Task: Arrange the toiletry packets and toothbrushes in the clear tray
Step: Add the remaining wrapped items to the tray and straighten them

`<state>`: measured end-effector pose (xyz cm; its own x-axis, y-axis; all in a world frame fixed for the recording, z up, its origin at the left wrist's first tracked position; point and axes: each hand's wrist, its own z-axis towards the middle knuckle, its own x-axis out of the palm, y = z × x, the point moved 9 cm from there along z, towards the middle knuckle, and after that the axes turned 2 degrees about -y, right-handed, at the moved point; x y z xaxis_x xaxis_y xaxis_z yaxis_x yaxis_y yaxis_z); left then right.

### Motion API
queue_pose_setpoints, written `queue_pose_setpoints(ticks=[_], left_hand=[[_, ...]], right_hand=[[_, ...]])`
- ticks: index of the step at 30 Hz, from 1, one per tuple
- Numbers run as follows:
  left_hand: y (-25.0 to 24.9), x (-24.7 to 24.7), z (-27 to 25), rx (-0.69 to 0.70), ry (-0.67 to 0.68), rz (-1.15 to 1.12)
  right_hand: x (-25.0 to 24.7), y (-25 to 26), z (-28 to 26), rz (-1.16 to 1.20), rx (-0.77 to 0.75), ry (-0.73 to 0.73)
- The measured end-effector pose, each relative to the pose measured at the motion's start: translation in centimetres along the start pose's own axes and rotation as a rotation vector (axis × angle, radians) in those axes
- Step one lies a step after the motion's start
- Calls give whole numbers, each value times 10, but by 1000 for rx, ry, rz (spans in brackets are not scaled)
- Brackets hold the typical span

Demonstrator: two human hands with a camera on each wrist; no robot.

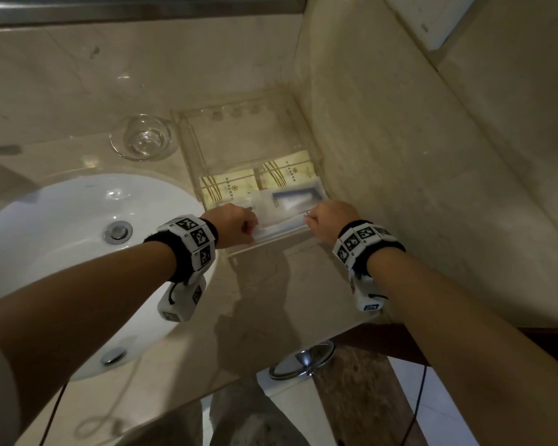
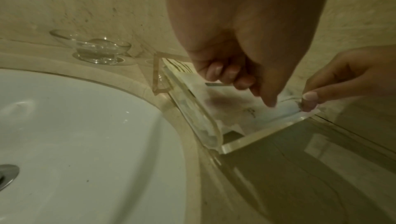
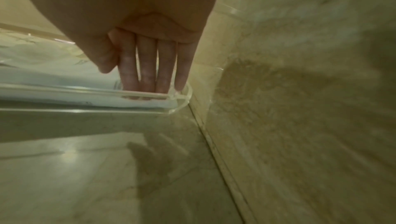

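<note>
The clear tray (image 1: 187, 146) sits in the counter corner against the right wall. Two cream packets (image 1: 226, 188) (image 1: 287, 170) lie side by side in its middle. A white translucent packet (image 1: 290, 201) holding a toothbrush lies across the front. My left hand (image 1: 236, 225) is over the packet's left end. Its fingers are curled and its thumb (image 2: 270, 100) presses down on the packet (image 2: 231, 109). My right hand (image 1: 327, 220) reaches into the front right corner with straight fingers (image 3: 147, 75). In the left wrist view my right hand (image 2: 309, 100) pinches the packet's crinkled edge.
A white sink (image 1: 78, 236) lies left of the tray, its rim close to the tray wall (image 2: 193, 114). A glass dish (image 1: 144, 136) stands behind the sink. The marble wall (image 1: 400, 156) runs along the tray's right side. Bare counter (image 1: 271, 284) lies in front.
</note>
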<state>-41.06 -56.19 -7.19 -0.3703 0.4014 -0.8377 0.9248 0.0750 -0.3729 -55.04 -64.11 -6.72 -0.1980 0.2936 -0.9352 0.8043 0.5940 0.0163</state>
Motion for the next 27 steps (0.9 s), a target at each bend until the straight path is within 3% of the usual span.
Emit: queue_pose_setpoints(ticks=[3, 7, 14, 18, 21, 27], left_hand=[[5, -14, 0, -30, -96, -60], [17, -26, -2, -80, -192, -98], [23, -21, -5, -136, -158, -85], [25, -25, -7, -141, -184, -78], [27, -27, -9, -140, -202, -93], [32, -24, -12, -132, -197, -96]], right_hand=[[-7, 0, -3, -66, -2, -50], [-4, -1, -2, -107, 18, 20], [-14, -2, 2, -65, 106, 43], [-33, 22, 9, 111, -31, -132], [-23, 48, 19, 189, -172, -82], [-19, 68, 30, 110, -198, -47]])
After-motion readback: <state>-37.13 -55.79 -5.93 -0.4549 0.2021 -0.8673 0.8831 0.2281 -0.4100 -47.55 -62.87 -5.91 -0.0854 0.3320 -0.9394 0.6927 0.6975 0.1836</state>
